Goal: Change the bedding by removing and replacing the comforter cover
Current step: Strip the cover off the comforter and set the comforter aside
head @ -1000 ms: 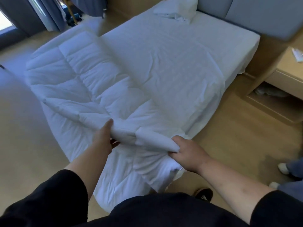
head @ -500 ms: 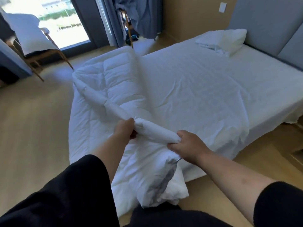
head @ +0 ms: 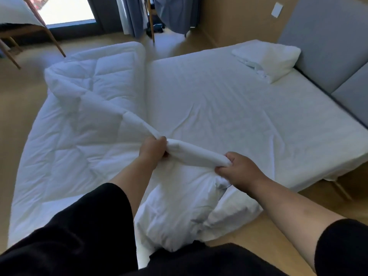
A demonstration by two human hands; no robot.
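A white quilted comforter (head: 83,124) lies over the left side and foot of the bed, its near part hanging down to the floor. My left hand (head: 152,150) grips its raised edge from the left. My right hand (head: 240,169) grips the same edge farther right, near a corner, and the fabric is stretched in a thick roll between the two hands. The bed (head: 229,108) carries a white sheet with creases. A white folded pillow or cover (head: 268,58) lies at the head end.
A grey padded headboard (head: 328,46) runs along the right. Wooden chair legs (head: 51,36) and a bright window stand at the back left, with grey-blue curtains (head: 131,14) beside them. Wooden floor shows at the right of the bed.
Both hands have lifted the comforter edge higher and carried it over the bed. The view has swung up and left, and the nightstand has left the frame.
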